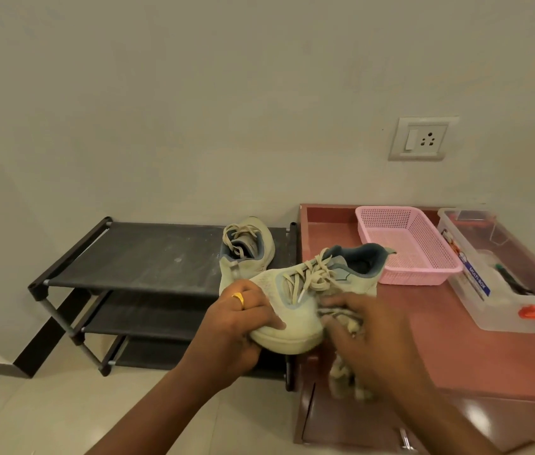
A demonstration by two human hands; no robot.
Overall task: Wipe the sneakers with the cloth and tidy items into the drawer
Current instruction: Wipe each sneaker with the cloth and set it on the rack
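Left hand (243,318) grips sneaker (295,326) toe, fingers (251,295) curled round it. Right hand (371,330) clutches cloth (344,379) against sneaker side, just left of pink basket (413,277).

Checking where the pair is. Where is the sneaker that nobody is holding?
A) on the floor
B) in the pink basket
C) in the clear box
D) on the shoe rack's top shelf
D: the free sneaker sits on the top shelf of the shoe rack; the left hand grips the other sneaker, the right hand holds the cloth.
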